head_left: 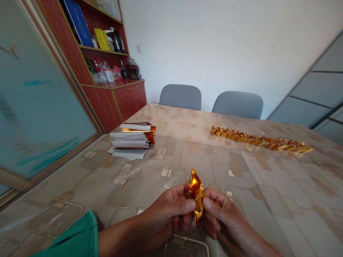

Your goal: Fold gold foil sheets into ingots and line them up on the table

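Observation:
A folded piece of shiny gold foil paper (196, 194) stands upright between my two hands near the table's front edge. My left hand (171, 210) pinches its left side with thumb and fingers closed. My right hand (219, 212) pinches its right side the same way. A stack of white-backed foil sheets (132, 141) with a gold edge lies at the left of the table. A long row of several folded gold pieces (258, 140) runs across the far right of the table.
The table (241, 178) has a beige patterned cover. Two grey chairs (209, 100) stand at its far side. A red-brown shelf cabinet (107, 64) with bottles and boxes is at the back left, beside a frosted glass panel (34, 100).

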### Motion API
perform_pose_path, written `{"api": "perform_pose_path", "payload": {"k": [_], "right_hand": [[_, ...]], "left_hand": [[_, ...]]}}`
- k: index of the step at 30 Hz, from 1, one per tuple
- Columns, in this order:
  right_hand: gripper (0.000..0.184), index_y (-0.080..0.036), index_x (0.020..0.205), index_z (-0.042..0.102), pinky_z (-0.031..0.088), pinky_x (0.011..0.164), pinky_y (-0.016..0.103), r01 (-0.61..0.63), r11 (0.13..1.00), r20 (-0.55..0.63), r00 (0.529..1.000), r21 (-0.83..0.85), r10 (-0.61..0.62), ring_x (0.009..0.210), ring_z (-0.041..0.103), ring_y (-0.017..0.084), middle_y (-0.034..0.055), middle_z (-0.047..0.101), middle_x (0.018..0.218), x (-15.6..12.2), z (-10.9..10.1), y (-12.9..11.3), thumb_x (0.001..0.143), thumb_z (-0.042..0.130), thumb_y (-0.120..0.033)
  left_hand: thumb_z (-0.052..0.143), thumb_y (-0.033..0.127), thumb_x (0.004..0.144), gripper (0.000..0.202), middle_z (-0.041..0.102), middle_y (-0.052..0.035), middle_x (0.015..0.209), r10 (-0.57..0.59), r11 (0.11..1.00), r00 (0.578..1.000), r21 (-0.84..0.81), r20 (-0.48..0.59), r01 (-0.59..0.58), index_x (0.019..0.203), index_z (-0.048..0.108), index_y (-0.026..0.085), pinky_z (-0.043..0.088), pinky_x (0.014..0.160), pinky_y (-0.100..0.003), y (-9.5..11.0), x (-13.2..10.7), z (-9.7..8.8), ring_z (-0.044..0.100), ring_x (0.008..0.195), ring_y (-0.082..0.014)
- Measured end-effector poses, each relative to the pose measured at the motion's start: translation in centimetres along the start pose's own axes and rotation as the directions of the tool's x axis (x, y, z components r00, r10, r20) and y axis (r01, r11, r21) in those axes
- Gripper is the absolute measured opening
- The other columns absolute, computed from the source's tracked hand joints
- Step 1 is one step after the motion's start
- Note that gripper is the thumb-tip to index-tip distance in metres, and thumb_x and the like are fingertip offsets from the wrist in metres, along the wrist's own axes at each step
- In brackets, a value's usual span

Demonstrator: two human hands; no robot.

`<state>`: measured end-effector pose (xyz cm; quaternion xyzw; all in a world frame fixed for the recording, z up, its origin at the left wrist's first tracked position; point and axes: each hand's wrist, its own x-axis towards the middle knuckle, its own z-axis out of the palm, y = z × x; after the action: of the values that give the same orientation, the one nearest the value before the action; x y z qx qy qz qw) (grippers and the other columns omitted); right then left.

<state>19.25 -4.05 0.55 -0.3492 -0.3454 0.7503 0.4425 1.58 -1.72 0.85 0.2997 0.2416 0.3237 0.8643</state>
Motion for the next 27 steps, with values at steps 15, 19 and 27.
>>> {"api": "perform_pose_path", "payload": {"k": [15,19,27], "right_hand": [[0.039,-0.019,0.071,0.064,0.033,0.043,0.020,0.019,1.000,-0.072,0.997,-0.002,-0.019,0.044,0.032,0.007,-0.0075,0.041,0.048,0.4,-0.3,0.5,0.077,0.081,-0.054],[0.042,-0.019,0.084,0.060,0.035,0.043,0.019,0.066,0.993,-0.155,0.985,-0.093,-0.080,0.041,0.036,0.006,-0.0083,0.048,0.049,0.6,-0.4,0.7,0.077,0.081,-0.055],[0.048,-0.025,0.084,0.045,0.034,0.041,0.017,0.230,0.938,-0.276,0.913,-0.261,-0.301,0.044,0.042,0.006,-0.0099,0.052,0.060,0.9,-0.6,0.8,0.072,0.088,-0.043]], "left_hand": [[0.076,0.042,0.084,0.042,0.068,-0.0028,0.072,0.276,0.894,0.960,0.382,-0.053,-0.236,0.117,0.072,0.016,0.050,0.063,-0.025,-1.2,0.2,-0.6,0.061,0.062,-0.0130],[0.076,0.024,0.079,0.043,0.070,-0.0064,0.089,0.341,0.789,0.940,0.551,-0.025,-0.272,0.122,0.071,0.020,0.052,0.068,-0.027,-0.9,-0.1,0.1,0.064,0.073,-0.0164],[0.067,0.016,0.079,0.019,0.068,-0.0053,0.087,0.390,0.719,0.911,0.663,-0.134,-0.210,0.094,0.077,0.016,0.049,0.067,-0.026,-0.9,-0.1,1.1,0.062,0.076,-0.0179]]}}
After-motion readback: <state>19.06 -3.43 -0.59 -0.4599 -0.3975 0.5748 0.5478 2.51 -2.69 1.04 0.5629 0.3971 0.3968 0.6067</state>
